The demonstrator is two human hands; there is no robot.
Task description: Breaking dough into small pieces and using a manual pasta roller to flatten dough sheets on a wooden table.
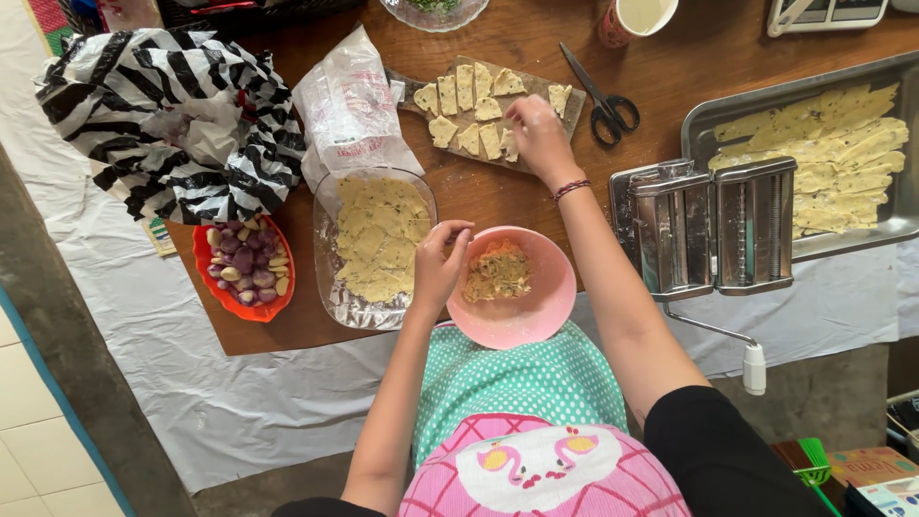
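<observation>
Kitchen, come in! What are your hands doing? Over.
Right hand on dough pieces on wooden board. Left hand pinched at pink filling bowl rim. Nothing blocking.

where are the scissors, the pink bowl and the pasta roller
scissors point(605, 105), head view, on the black handles
pink bowl point(541, 306), head view, on its bare inner wall
pasta roller point(713, 225), head view, on the metal top

The table point(670, 77) is brown wood, matt. At three o'clock the pasta roller point(713, 230) and tray point(708, 120) are brushed, shiny metal. The pink bowl point(536, 316) at centre looks like smooth plastic, as does the red dish point(203, 273) at nine o'clock. The dough pieces point(469, 105) lie matt on a wooden board point(565, 120); the container point(373, 311) at centre-left seems foil-lined.
</observation>
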